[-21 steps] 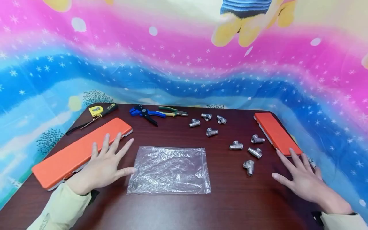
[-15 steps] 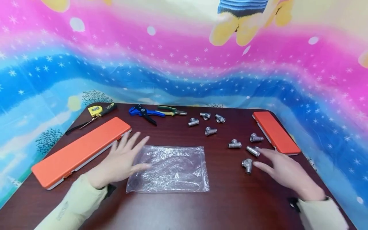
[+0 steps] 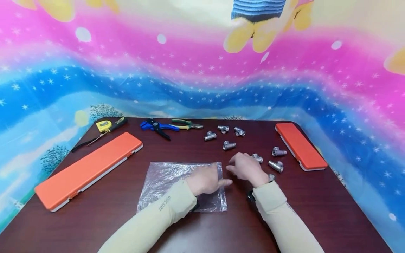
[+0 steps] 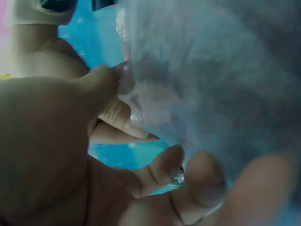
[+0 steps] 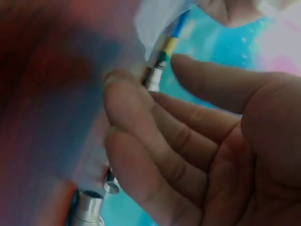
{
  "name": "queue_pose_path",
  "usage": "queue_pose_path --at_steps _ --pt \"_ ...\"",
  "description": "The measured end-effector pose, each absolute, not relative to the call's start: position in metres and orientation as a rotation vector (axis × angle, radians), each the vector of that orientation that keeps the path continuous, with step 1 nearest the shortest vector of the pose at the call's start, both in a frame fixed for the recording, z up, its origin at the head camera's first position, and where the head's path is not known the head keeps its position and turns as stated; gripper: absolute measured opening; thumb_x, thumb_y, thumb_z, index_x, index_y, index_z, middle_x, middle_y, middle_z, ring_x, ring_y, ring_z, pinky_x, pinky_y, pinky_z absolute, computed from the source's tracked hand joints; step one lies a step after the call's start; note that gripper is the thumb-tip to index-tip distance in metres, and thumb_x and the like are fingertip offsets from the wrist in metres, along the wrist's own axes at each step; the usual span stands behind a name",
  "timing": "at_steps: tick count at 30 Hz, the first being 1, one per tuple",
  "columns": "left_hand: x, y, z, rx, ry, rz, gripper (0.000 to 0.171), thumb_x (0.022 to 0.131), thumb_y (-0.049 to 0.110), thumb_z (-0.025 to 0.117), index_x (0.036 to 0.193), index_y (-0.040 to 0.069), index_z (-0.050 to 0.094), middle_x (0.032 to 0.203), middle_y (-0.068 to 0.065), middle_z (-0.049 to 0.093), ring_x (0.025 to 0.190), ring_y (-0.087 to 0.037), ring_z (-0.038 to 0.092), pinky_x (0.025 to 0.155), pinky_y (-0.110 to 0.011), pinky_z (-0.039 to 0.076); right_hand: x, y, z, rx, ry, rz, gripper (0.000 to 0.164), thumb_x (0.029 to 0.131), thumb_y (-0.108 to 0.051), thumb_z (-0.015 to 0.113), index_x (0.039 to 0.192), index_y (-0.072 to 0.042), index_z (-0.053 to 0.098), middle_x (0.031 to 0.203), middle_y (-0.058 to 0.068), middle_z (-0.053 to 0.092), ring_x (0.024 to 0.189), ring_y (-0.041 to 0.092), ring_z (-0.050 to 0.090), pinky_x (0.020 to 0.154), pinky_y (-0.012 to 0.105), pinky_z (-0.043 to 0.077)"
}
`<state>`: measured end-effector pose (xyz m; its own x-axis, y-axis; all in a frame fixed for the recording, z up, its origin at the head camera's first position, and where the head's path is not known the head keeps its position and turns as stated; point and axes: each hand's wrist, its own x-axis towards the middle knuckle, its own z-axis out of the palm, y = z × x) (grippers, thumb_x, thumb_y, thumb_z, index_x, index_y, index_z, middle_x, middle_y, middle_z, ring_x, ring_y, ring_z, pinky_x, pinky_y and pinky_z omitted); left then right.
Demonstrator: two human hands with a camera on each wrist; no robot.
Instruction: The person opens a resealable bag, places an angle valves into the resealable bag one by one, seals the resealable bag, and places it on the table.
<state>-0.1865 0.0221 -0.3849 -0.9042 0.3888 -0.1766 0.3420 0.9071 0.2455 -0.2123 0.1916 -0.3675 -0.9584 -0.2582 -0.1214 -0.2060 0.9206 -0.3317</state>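
A clear zip bag (image 3: 158,182) lies flat on the table, its zip edge towards the right. My left hand (image 3: 204,179) is over the right part of the bag, thumb stretched out past the zip edge. In the left wrist view the bag (image 4: 211,70) fills the space before my loosely bent fingers, and the thumb is apart from them. My right hand (image 3: 248,168) hovers just right of the zip edge. Its fingers are bent loosely with nothing between them and the thumb, as the right wrist view shows. Metal pipe tees (image 3: 276,166) lie about it; two are partly hidden by hand and wrist.
An orange case (image 3: 90,168) lies at the left, another orange case (image 3: 300,146) at the right. Along the back are a tape measure (image 3: 103,125), a screwdriver (image 3: 117,124), a blue wire stripper (image 3: 158,127), pliers (image 3: 186,124) and several more pipe tees (image 3: 228,145).
Both hands have swept inward: the left from the left case to over the bag, the right from near the right case to beside the zip edge. The bag has stayed in place.
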Motion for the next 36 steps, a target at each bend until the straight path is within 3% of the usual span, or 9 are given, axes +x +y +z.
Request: queue_pose_path --at_steps 3,8,12,15,19,25,28,33,36 --pt "-0.190 0.024 -0.391 0.590 2.840 0.257 0.057 0.093 0.057 0.060 0.106 0.002 0.069 0.110 -0.013 0.069 0.082 -0.022 0.070 0.075 -0.036 0.055 -0.214 0.187 -0.373 -0.365 2.867 -0.524 0.018 0.094 -0.025 0.070 0.099 -0.010 0.078 0.073 0.001 0.069 0.066 0.015 0.065 0.067 0.036 0.053" --pt "-0.199 0.010 -0.387 0.519 2.755 0.570 0.024 0.095 0.027 0.063 0.084 0.006 0.062 0.083 -0.015 0.068 0.035 -0.017 0.058 0.040 -0.030 0.050 -0.214 0.182 -0.378 -0.326 2.783 -0.718 0.027 0.095 -0.035 0.067 0.082 -0.014 0.078 0.060 -0.001 0.065 0.053 0.014 0.063 0.060 0.031 0.051" --pt "-0.203 -0.006 -0.370 0.620 2.884 0.827 0.022 0.094 0.020 0.062 0.075 0.014 0.055 0.061 0.000 0.057 0.043 -0.008 0.056 0.050 -0.030 0.050 -0.212 0.173 -0.376 -0.353 2.664 -1.127 0.031 0.097 -0.038 0.064 0.094 -0.010 0.077 0.068 0.002 0.069 0.056 0.017 0.066 0.058 0.033 0.055" --pt "-0.197 -0.014 -0.346 0.715 3.018 0.944 0.020 0.092 0.019 0.061 0.075 0.017 0.052 0.058 0.005 0.051 0.050 -0.011 0.051 0.054 -0.032 0.044 -0.207 0.167 -0.367 -0.434 2.580 -1.399 0.025 0.098 -0.027 0.065 0.111 -0.006 0.072 0.075 0.003 0.071 0.060 0.018 0.067 0.057 0.034 0.058" --pt "-0.181 -0.017 -0.321 0.702 3.049 1.189 0.015 0.089 0.014 0.059 0.079 0.016 0.049 0.058 0.003 0.049 0.048 -0.015 0.047 0.048 -0.032 0.039 -0.195 0.157 -0.352 -0.503 2.602 -1.531 0.029 0.093 -0.015 0.070 0.121 -0.007 0.069 0.083 0.004 0.071 0.066 0.017 0.068 0.060 0.033 0.058" --pt "-0.165 -0.009 -0.316 0.813 3.046 1.264 0.018 0.081 0.007 0.055 0.072 0.015 0.041 0.055 0.000 0.040 0.045 -0.018 0.038 0.042 -0.031 0.030 -0.185 0.144 -0.347 -0.643 2.923 -1.484 0.011 0.079 -0.003 0.070 0.081 -0.013 0.067 0.067 -0.004 0.059 0.062 0.013 0.051 0.056 0.030 0.046" --pt "-0.166 -0.010 -0.315 0.783 3.160 1.260 0.014 0.081 0.006 0.052 0.077 0.014 0.042 0.054 0.000 0.039 0.045 -0.019 0.039 0.041 -0.032 0.031 -0.187 0.143 -0.349 -0.613 3.042 -1.436 0.019 0.083 -0.008 0.072 0.067 -0.014 0.064 0.056 -0.006 0.053 0.054 0.011 0.049 0.051 0.029 0.042" --pt "-0.173 -0.024 -0.309 0.578 3.254 1.314 0.015 0.085 0.009 0.057 0.095 0.012 0.046 0.050 -0.001 0.040 0.039 -0.019 0.037 0.038 -0.034 0.033 -0.188 0.147 -0.347 -0.472 3.015 -1.466 0.015 0.093 -0.026 0.071 0.085 -0.015 0.076 0.062 -0.009 0.063 0.056 0.008 0.058 0.050 0.030 0.045" --pt "-0.175 -0.027 -0.310 0.635 3.200 1.235 0.020 0.089 0.009 0.062 0.103 0.012 0.048 0.050 0.000 0.042 0.037 -0.016 0.037 0.038 -0.032 0.034 -0.185 0.149 -0.343 -0.447 3.037 -1.437 0.018 0.091 -0.033 0.073 0.094 -0.015 0.073 0.060 -0.005 0.058 0.053 0.013 0.053 0.048 0.032 0.041"
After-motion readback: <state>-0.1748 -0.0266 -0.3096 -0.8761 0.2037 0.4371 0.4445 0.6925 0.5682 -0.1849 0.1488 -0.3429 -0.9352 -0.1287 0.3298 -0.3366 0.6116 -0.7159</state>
